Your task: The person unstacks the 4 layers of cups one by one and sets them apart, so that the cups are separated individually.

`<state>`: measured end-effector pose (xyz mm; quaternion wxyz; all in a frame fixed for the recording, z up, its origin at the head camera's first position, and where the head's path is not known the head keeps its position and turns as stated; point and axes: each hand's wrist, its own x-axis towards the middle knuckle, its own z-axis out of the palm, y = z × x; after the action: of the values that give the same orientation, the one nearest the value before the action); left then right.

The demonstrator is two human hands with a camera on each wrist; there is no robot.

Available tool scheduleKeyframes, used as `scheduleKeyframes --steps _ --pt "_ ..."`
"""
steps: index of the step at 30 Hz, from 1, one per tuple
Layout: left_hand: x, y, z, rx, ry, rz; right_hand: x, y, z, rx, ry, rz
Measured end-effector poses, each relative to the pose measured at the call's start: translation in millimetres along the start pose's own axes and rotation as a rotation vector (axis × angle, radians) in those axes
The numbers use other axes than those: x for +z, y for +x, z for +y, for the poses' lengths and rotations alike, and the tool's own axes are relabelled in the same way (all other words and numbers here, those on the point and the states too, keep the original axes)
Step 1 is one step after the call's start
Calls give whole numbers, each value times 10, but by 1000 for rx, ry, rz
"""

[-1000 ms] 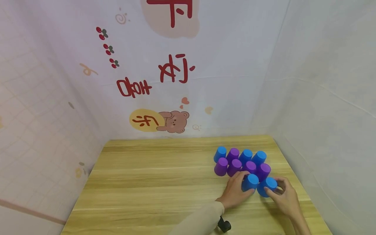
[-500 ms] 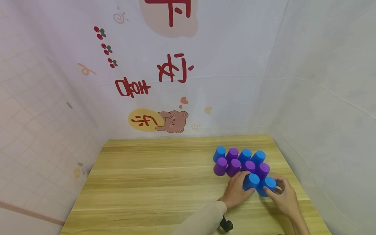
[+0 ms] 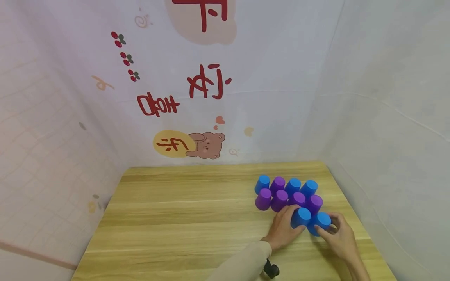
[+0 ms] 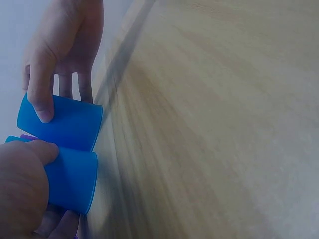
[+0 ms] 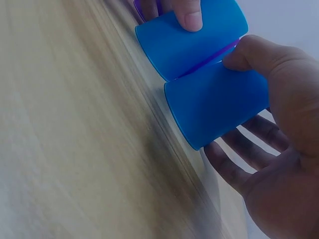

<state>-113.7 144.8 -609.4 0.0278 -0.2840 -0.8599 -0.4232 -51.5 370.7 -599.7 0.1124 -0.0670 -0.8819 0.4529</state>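
Two blue cups stand upside down, side by side, at the front of a cup group on the table. My left hand (image 3: 284,230) grips the left blue cup (image 3: 301,217), thumb on its near side and fingers reaching behind. Around the right blue cup (image 3: 320,223) curls my right hand (image 3: 341,239); in the right wrist view its thumb presses the wall of that cup (image 5: 217,102), fingers underneath in that view. The left wrist view has the two cups close together, the left hand's cup (image 4: 72,181) lowest. Right behind them sits a purple cup (image 3: 314,203).
Two rows of upturned cups lie behind: purple ones (image 3: 263,199) in front, blue ones with a purple one (image 3: 294,186) at the back. A small black piece (image 3: 271,269) shows by the left sleeve (image 3: 242,261). White cloth walls (image 3: 386,117) enclose the wooden table (image 3: 175,218).
My left hand and its blue cup have shifted slightly right, closer to the other blue cup. The right hand keeps its hold almost unmoved. The head view has drifted slightly.
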Motion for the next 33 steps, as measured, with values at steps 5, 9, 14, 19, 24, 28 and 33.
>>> scheduleKeyframes --steps 5,9,14,19,24,28,33 --pt "-4 -1 -4 -1 0 8 -2 11 -26 15 0 -8" --pt "-8 -14 -13 -38 -2 -3 8 8 -26 13 -12 -18" --pt "-39 -51 -25 -96 -16 -32 -11 4 -2 9 -26 -29" --pt "-135 -137 -54 -113 -57 -48 -19 4 -23 24 -11 -38" --pt "-327 -270 -108 -100 -51 -63 -14 3 -133 -41 -16 6" --pt "-592 -373 -198 -57 -8 -45 -18 24 -282 -100 -49 46" --pt "-1001 -493 -352 16 42 24 -15 81 -594 -118 -81 39"
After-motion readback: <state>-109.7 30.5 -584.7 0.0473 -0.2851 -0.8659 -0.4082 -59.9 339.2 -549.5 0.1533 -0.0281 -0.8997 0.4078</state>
